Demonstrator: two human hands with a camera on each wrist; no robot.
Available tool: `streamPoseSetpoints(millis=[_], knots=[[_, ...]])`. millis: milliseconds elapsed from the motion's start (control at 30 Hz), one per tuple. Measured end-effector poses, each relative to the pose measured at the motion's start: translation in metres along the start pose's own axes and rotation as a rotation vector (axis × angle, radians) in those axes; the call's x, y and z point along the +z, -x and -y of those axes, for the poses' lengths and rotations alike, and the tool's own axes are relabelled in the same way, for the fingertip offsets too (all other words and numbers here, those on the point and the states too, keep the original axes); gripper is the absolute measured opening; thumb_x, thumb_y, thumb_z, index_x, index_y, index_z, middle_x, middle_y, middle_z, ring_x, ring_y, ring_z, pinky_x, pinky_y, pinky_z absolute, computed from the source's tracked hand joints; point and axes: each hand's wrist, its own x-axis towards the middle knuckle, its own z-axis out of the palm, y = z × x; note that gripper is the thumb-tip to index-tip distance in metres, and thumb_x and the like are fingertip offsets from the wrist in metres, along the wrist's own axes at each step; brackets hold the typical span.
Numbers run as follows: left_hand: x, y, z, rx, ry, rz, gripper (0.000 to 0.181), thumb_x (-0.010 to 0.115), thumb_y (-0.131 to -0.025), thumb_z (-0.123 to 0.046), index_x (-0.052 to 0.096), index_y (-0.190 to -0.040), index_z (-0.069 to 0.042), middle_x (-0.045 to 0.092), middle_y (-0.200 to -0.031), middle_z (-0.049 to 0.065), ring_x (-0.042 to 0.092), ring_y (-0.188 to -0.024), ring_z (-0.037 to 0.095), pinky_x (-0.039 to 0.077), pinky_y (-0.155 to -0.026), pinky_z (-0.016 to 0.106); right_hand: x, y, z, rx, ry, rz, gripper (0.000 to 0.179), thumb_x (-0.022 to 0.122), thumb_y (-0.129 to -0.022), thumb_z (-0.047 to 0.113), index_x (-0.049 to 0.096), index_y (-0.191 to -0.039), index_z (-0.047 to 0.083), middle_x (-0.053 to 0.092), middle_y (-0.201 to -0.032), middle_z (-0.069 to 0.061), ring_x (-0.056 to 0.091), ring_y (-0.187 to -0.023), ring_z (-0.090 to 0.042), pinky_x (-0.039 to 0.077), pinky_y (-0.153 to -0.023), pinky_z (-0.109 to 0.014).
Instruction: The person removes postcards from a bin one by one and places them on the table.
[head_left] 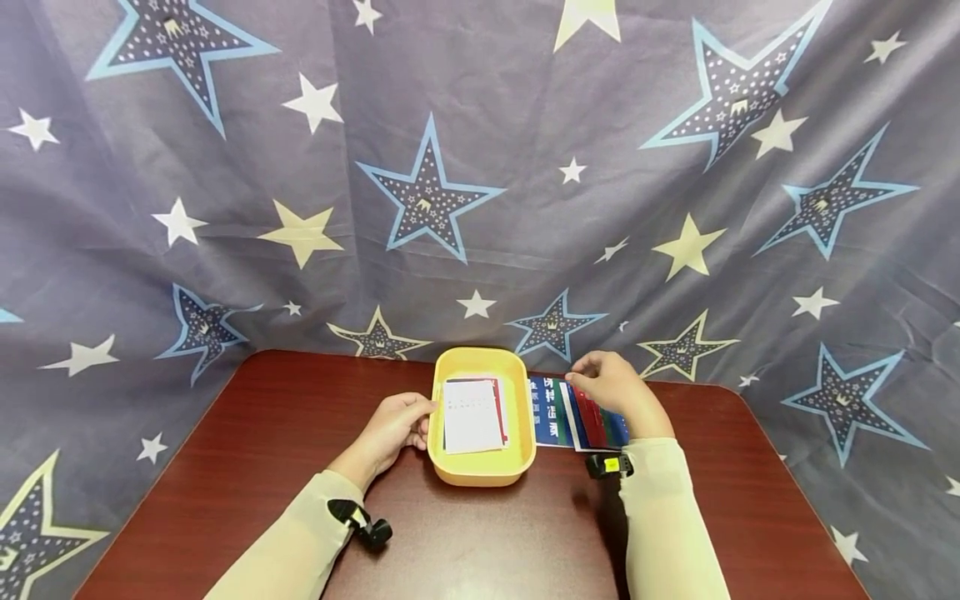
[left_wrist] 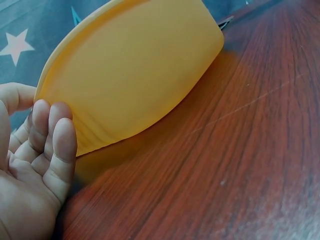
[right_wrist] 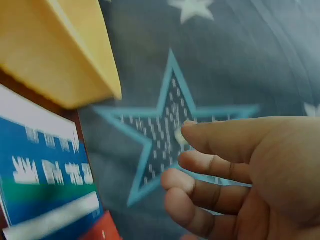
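Observation:
A yellow plastic bin stands on the table in the head view. My left hand grips its left side, thumb at the rim and fingers against the outer wall. Inside the bin lies a white card with small print, over others that show red and dark edges. To the right, printed blue cards and a red one overlap on the table. Over these hovers my right hand, its fingers loosely bent; nothing shows between thumb and fingers in the right wrist view.
The reddish-brown wooden table has rounded back corners. Behind it hangs a grey curtain printed with stars, close to the bin and cards. Each wrist wears a small black camera on a strap.

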Motion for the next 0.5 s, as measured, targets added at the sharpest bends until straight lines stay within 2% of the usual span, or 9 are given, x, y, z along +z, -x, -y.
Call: streamPoseSetpoints(millis=[133,333,433,500], knots=[[0.0,0.0,0.0,-0.009,0.004,-0.007,0.015,0.069,-0.106,-0.013,0.069,-0.095,-0.002,0.06,-0.068,0.002,0.058,-0.056,0.012,0.056,-0.052,0.023,0.01,0.003,0.024,-0.038,0.006,0.008,0.028,0.078,-0.108,0.031,0.075,-0.124,0.007,0.079,-0.11,-0.014,0.071,-0.092,-0.025,0.064,-0.085,-0.042],[0.001,0.0,0.0,0.013,-0.007,0.001,0.017,0.07,-0.106,-0.014,0.069,-0.095,-0.002,0.06,-0.069,0.001,0.058,-0.056,0.011,0.056,-0.052,0.022,0.028,0.005,0.054,-0.071,-0.042,0.059,0.032,0.075,-0.111,0.029,0.074,-0.132,0.005,0.08,-0.111,-0.014,0.075,-0.09,-0.024,0.064,-0.08,-0.041],[0.001,-0.001,0.0,0.006,0.002,0.0,0.016,0.07,-0.106,-0.014,0.069,-0.095,-0.002,0.06,-0.069,0.001,0.058,-0.055,0.011,0.056,-0.052,0.022,0.04,0.0,0.066,-0.102,-0.01,0.075,0.035,0.076,-0.11,0.028,0.074,-0.135,0.003,0.08,-0.114,-0.014,0.076,-0.09,-0.023,0.066,-0.082,-0.042],[0.0,-0.001,0.001,0.005,0.003,-0.001,0.016,0.07,-0.106,-0.014,0.068,-0.095,-0.002,0.06,-0.069,0.001,0.058,-0.055,0.012,0.056,-0.052,0.022,0.048,-0.006,0.074,-0.13,0.049,0.075,0.035,0.078,-0.109,0.028,0.075,-0.134,0.003,0.08,-0.113,-0.013,0.076,-0.091,-0.022,0.066,-0.085,-0.043]])
